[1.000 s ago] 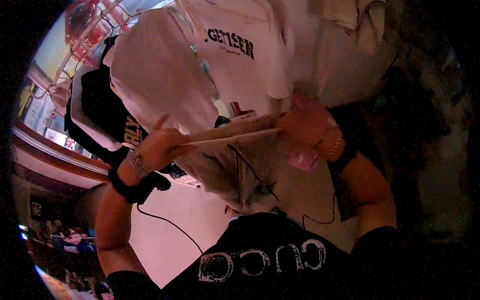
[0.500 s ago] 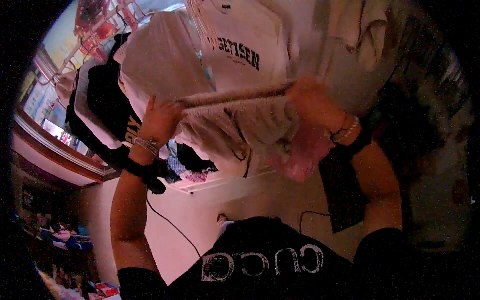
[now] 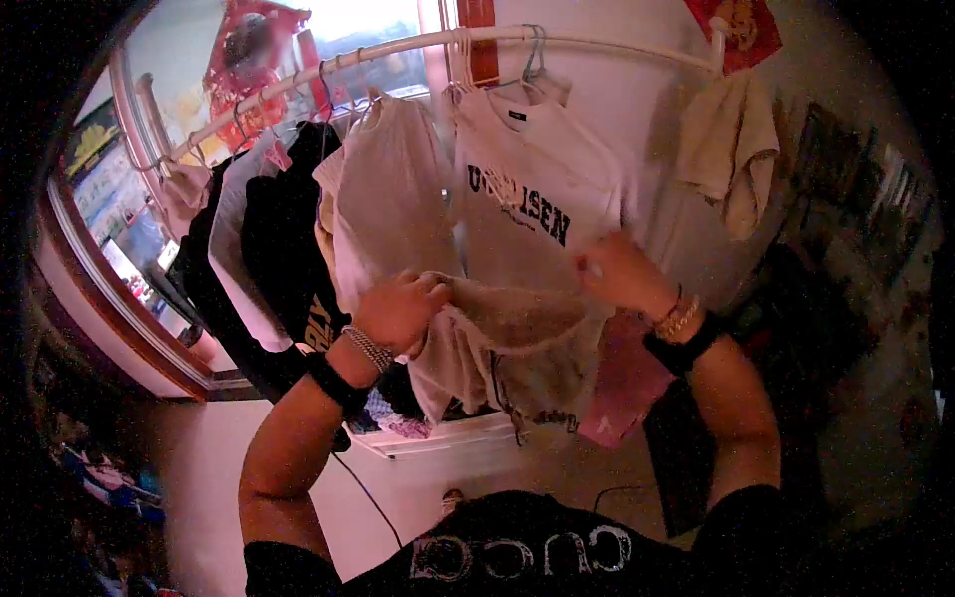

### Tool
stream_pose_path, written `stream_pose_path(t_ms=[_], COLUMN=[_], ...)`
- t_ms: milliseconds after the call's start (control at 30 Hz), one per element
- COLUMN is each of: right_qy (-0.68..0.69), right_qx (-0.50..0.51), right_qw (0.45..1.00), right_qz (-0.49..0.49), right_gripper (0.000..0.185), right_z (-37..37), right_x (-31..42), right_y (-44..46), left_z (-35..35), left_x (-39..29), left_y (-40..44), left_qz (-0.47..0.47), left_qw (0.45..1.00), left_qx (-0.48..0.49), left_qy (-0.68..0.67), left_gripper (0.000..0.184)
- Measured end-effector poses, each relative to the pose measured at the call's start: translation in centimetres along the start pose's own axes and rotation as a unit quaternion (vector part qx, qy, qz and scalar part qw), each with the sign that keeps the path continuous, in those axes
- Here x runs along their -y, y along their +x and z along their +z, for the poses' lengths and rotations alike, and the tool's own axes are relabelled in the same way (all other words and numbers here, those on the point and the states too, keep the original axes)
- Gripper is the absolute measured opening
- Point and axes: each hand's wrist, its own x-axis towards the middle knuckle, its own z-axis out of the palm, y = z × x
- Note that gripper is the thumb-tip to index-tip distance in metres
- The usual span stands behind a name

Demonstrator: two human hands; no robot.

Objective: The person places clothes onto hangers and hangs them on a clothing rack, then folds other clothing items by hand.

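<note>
A beige drawstring garment [image 3: 537,358], apparently shorts or trousers, hangs between my two hands with its gathered waistband upward. Dark cord ends dangle down its front. My left hand [image 3: 403,308] is closed on the left end of the waistband. At the other end my right hand [image 3: 625,277] is closed, fingers curled at the garment's upper right corner; its exact grip is partly hidden. Below my right hand hangs a pink cloth or bag [image 3: 622,383], and I cannot tell what holds it. Just behind the garment hangs a white lettered T-shirt [image 3: 532,189].
A white rail [image 3: 398,48] crosses above with several garments on hangers, including a black top [image 3: 284,219] and a pale shirt [image 3: 388,189]. A beige garment [image 3: 731,139] hangs at its right end. A low white shelf [image 3: 438,438] with folded cloth stands below.
The view has tilted up, showing the whole rail. My hands have come closer together, and the waistband, stretched taut before, now sags between them.
</note>
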Motion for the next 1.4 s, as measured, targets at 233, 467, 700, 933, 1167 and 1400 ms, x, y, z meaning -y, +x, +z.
stream_pose_path(t_ms=[233,467,700,933,1167,1400], right_qy=[-0.183,-0.261,-0.141,0.254,0.528,0.44], right_qx=[-0.304,-0.224,-0.256,-0.313,-0.1,-0.136], right_qw=[0.935,0.936,0.945,0.896,0.811,0.839], right_qz=[-0.01,0.08,0.145,0.186,0.232,0.291], right_gripper=[0.02,0.018,0.025,0.031,0.034,0.023], right_z=[-2.6,-0.7,-4.6,-0.6,6.0,5.7], right_x=[7.3,7.3,7.9,5.5,7.9,5.7], right_y=[13.4,17.1,15.1,-2.0,-6.4,-12.9], left_z=[0.5,0.8,1.8,5.5,7.1,6.8], left_x=[-0.6,2.0,3.3,3.4,1.6,0.7], left_y=[2.1,0.2,-0.2,0.6,2.3,3.3], left_qz=[0.105,0.067,0.049,0.006,0.098,0.039], left_qw=[0.994,0.998,0.999,0.995,0.994,0.989], left_qx=[-0.018,-0.006,0.0,-0.003,-0.013,0.112], left_qy=[0.034,0.011,-0.004,-0.096,-0.048,-0.092], left_gripper=[0.02,0.02,0.02,0.02,0.017,0.017])
